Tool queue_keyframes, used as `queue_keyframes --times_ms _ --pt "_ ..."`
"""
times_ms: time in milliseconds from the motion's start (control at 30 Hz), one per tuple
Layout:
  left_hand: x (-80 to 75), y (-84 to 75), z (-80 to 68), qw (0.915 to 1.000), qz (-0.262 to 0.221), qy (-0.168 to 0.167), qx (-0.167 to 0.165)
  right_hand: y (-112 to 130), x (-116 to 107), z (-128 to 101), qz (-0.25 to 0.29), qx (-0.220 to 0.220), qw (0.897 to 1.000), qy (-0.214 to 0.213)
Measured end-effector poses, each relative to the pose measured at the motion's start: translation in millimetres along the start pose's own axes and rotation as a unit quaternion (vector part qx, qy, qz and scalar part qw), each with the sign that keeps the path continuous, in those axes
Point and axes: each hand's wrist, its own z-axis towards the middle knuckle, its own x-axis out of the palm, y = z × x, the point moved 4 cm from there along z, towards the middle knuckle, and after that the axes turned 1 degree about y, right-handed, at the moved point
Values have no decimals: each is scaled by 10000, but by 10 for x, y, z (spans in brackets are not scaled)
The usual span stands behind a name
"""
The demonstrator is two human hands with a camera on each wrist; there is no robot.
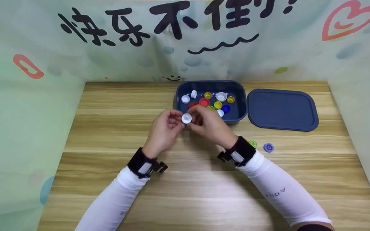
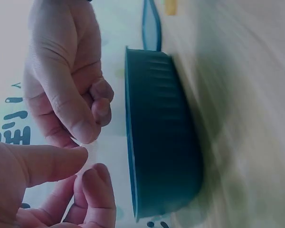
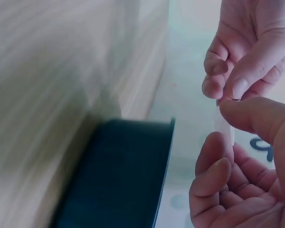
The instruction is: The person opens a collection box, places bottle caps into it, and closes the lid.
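Note:
In the head view a small white bottle cap, with a greyish mark in its middle, is held up at the near rim of a dark blue box. My left hand pinches the cap's left side between thumb and fingers. From the other side my right hand pinches it too. Edge-on, the white cap shows between the fingertips in the right wrist view. Inside the box lie several loose caps, among them a red cap, a yellow cap and a blue cap.
A dark blue lid lies flat on the wooden table, right of the box. Nearer me are a purple cap and a green cap, the latter partly behind my right wrist. A printed cloth stands behind the table.

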Motion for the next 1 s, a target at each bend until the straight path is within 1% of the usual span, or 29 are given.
queue_keyframes --times_ms 133,200,267,333,467,567,700,833,1000 --pt "24 -45 99 9997 -246 -9 -25 -58 -74 41 -19 146 9998 -130" --pt "32 -57 130 9997 -251 -30 -32 -88 -95 56 -72 191 9997 -130" --pt "33 -61 142 9998 -142 -99 -31 -115 -112 60 -119 219 9996 -107" --pt "30 -65 132 9998 -14 -185 -24 -136 -131 53 -217 238 9994 -92" --pt "19 -64 97 9989 271 -371 103 -153 -181 20 -407 217 9988 -175" --pt "11 -58 62 9982 378 -421 218 -149 -211 -18 -400 104 9987 -283" --pt "26 -54 16 9976 484 -397 307 -135 -268 -100 -388 -87 9983 -419" --pt "68 -79 -20 9965 605 -352 449 -120 -360 -219 -510 -205 9973 -478" --pt "172 -159 -62 9950 762 -124 635 -146 -507 -408 -741 -265 9952 -576"
